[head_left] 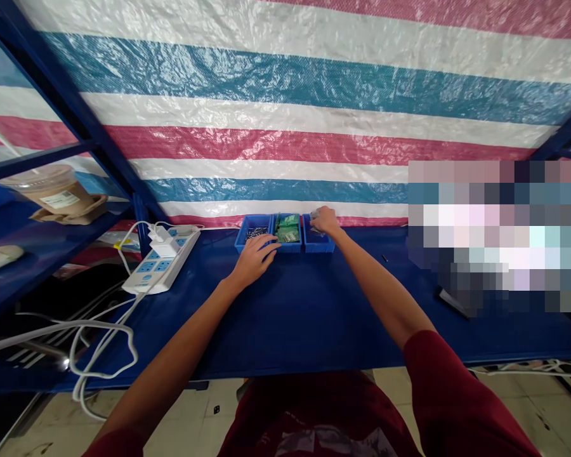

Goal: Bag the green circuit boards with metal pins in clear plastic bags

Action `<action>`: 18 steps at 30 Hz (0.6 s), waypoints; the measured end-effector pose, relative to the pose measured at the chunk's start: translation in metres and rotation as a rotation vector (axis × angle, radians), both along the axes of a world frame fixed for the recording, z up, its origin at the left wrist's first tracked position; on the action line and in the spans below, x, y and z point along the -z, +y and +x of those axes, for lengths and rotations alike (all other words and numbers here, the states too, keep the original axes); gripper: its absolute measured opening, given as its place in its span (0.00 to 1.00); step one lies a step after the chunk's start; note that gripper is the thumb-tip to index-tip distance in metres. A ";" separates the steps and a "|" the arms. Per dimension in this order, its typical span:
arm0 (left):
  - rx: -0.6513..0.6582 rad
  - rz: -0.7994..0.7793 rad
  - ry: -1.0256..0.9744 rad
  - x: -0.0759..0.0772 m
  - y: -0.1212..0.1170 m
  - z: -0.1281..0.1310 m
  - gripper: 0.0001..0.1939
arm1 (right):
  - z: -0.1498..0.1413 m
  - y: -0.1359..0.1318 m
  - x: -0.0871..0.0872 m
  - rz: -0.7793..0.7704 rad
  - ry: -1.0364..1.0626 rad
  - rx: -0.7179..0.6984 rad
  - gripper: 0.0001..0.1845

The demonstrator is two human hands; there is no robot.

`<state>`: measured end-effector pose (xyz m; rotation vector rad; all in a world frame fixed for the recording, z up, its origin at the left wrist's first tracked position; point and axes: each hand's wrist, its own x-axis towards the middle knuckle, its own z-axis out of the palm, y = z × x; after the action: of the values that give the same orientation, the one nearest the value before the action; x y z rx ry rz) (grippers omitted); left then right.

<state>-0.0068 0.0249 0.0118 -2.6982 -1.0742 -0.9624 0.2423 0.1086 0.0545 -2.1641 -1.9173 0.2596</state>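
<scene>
Three small blue bins stand in a row against the back of the blue table. My left hand (255,258) rests at the front of the left bin (238,242), its fingers stretched out and slightly apart, holding nothing. Small dark metal pieces (255,233), perhaps screws, lie in that bin. Green packets (288,227) fill the middle bin (292,248). Over the right bin (320,247), my right hand (327,220) is closed on a clear plastic bag (315,219); what the bag contains is too small to tell.
A white power strip (178,259) with a plugged-in adapter (163,242) lies to the left, its white cables (107,346) looping over the table edge. A small dark piece (385,258) lies right of the bins. Blue frame posts (71,82) border the left, before a striped tarp (285,114).
</scene>
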 end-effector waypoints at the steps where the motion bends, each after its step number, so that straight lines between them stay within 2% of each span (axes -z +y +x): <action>1: -0.008 0.014 -0.027 0.000 0.000 0.000 0.15 | 0.003 -0.001 -0.006 0.035 0.039 0.015 0.18; 5: -0.051 0.110 -0.176 -0.003 -0.001 0.000 0.12 | 0.006 -0.021 -0.030 0.188 0.297 0.009 0.14; 8: -0.118 0.200 -0.308 -0.006 -0.004 -0.001 0.11 | -0.008 -0.052 -0.032 0.269 0.481 -0.097 0.14; 10: -0.171 0.234 -0.378 -0.008 -0.006 -0.001 0.11 | -0.026 -0.075 -0.019 0.231 0.567 -0.210 0.12; 12: -0.196 0.231 -0.416 -0.009 -0.007 -0.001 0.11 | -0.043 -0.094 0.002 0.186 0.580 -0.336 0.10; 15: -0.142 0.190 -0.417 -0.008 -0.009 -0.001 0.11 | -0.061 -0.108 0.034 0.178 0.483 -0.493 0.08; 18: -0.065 0.152 -0.382 -0.006 -0.010 0.000 0.11 | -0.066 -0.113 0.052 0.231 0.328 -0.667 0.14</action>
<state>-0.0066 0.0148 0.0178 -2.3999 -1.0828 -1.5210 0.1768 -0.0043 0.0024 -1.1969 -2.2603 0.4461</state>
